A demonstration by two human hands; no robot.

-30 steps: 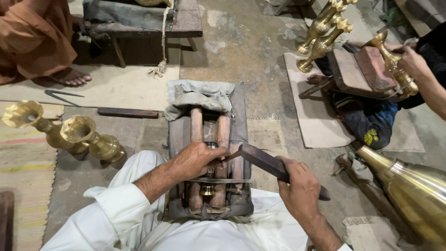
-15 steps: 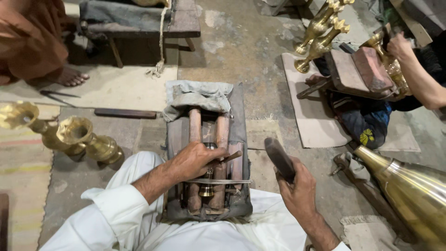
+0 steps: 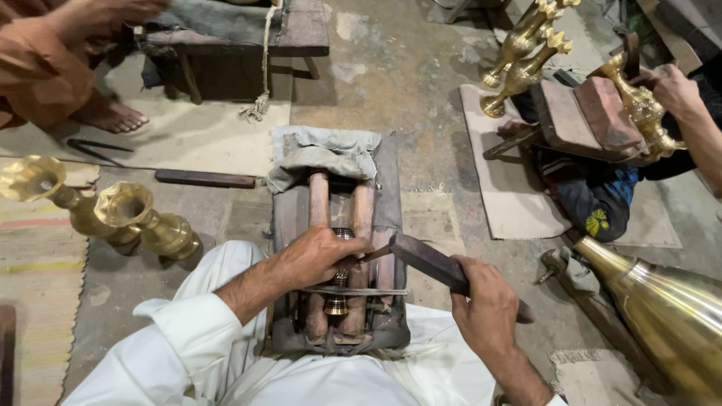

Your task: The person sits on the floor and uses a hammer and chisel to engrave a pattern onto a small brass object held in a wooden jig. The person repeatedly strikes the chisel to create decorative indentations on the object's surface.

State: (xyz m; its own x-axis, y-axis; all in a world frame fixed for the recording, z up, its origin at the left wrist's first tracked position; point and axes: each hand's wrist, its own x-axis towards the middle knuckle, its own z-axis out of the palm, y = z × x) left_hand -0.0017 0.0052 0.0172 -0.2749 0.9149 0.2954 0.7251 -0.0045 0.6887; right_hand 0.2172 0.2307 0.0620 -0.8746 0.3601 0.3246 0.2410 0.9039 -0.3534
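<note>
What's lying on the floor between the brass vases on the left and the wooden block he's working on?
Nothing: in the head view, only bare floor separates the brass vases from the wooden block.

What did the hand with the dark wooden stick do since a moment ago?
The right hand kept its grip on the dark wooden bar. Half a second ago the bar was lifted away to the right; now it has swung back down, its tip beside the left hand. The left hand stayed pressed on the small brass piece between the wooden rollers. The brass vases on the floor did not move.
</note>
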